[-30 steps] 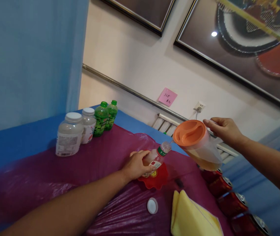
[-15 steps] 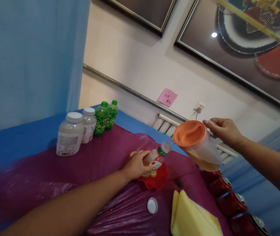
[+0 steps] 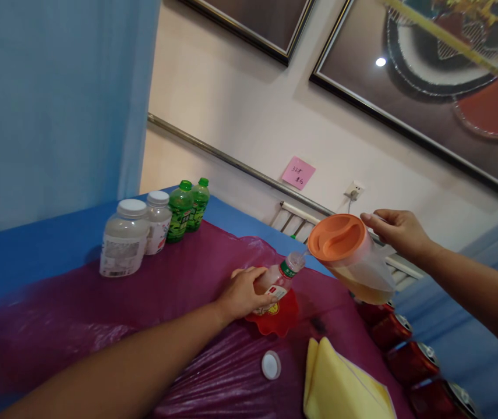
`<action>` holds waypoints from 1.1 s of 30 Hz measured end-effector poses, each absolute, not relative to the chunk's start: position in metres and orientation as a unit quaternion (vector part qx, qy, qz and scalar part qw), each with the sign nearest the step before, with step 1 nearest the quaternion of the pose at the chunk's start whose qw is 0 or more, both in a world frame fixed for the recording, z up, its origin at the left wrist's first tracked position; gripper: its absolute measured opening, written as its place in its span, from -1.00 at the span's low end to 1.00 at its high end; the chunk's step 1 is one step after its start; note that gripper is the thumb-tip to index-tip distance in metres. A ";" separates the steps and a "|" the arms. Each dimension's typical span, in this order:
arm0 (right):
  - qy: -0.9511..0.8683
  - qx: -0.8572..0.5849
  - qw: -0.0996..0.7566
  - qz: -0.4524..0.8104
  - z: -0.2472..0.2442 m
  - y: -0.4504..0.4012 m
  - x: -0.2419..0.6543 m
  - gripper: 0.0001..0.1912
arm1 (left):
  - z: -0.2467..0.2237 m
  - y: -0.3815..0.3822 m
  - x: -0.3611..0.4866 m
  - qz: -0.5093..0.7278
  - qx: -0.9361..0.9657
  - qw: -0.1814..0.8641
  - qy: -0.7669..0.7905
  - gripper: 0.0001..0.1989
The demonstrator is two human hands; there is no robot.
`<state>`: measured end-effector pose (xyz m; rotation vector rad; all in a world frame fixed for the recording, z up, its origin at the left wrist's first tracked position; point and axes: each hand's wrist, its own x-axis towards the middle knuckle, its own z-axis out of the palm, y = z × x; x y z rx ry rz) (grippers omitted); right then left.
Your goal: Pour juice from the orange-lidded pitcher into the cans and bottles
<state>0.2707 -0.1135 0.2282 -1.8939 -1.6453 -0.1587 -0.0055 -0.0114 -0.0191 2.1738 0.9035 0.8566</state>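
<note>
Within hands: round-necked bottle, cloudy jug, likely plastic.

Framed pictures, green bottles and a plastic-covered table suggest a dining room.

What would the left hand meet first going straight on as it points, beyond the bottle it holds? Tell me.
Going by the picture, the left hand, bottle included, would likely meet the orange-lidded pitcher first; their depth is hard to judge.
</note>
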 end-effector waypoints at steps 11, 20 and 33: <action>-0.628 -0.712 0.304 -0.074 0.229 -0.114 0.270 -0.35 | -0.021 -0.011 -0.004 0.334 0.822 0.311 0.342 -0.33; -0.624 -0.716 0.307 -0.060 0.229 -0.114 0.269 -0.34 | -0.021 -0.011 -0.004 0.330 0.819 0.320 0.342 -0.31; -0.628 -0.714 0.304 -0.065 0.228 -0.114 0.270 -0.33 | -0.024 -0.010 -0.004 0.335 0.820 0.317 0.338 -0.32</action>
